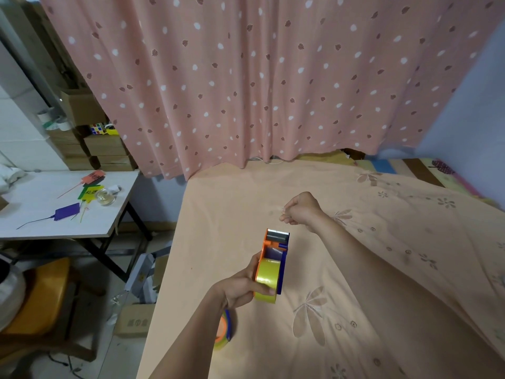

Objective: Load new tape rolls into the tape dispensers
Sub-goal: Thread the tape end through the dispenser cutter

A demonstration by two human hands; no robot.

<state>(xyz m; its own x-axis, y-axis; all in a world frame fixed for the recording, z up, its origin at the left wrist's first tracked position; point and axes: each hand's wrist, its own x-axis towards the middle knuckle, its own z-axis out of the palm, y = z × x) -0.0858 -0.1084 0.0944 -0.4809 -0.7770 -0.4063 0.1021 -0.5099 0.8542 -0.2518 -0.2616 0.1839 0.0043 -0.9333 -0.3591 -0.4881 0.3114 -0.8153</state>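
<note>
My left hand [240,288] grips an orange and blue tape dispenser [276,247] with a yellow tape roll [267,280] seated in it, held above the peach bedsheet [355,310]. Its metal cutter end points away from me. My right hand [302,209] is just beyond the cutter, fingers pinched together on what looks like a thin clear strip of tape; the strip is barely visible. A second dispenser with tape [225,330] lies on the bed under my left forearm, partly hidden.
A pink dotted curtain [246,77] hangs behind the bed. At left, a white folding table [41,214] carries coloured tags and a clear tape roll [105,196]. Stacked cardboard boxes [106,149] stand behind it. An orange stool [41,296] and a box sit on the floor.
</note>
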